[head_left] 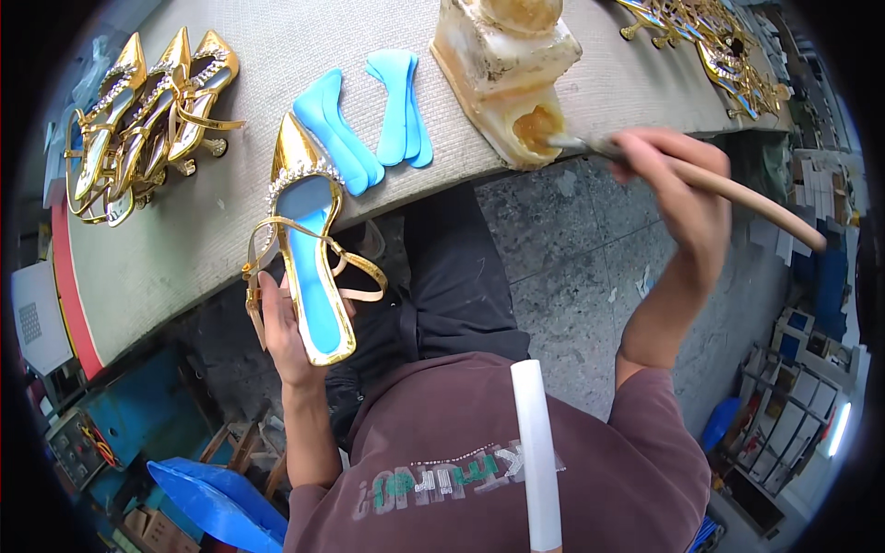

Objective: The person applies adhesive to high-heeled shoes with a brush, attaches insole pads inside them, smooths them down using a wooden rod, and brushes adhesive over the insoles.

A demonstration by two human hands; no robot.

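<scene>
My left hand [288, 336] is closed around the heel end of a gold pointed shoe [291, 152] with ankle straps and a jewelled band. Inside the shoe lies a blue insole [316, 293]; its toe rests over the table edge. In my right hand [678, 180] is a brush [751, 201] with a long wooden handle, its tip at the opening of a glue-crusted pot [502, 74]. Amber glue [537, 127] shows in that opening. Between shoe and pot, blue insoles [336, 129] and a second stack of blue insoles [396, 106] lie on the table.
Several gold shoes [152, 115] stand at the far left of the table [184, 267]. More gold shoes [728, 64] are at the far right. Below on the left sits a blue plastic thing [221, 502]. A white tube [536, 452] crosses the view in front of my shirt.
</scene>
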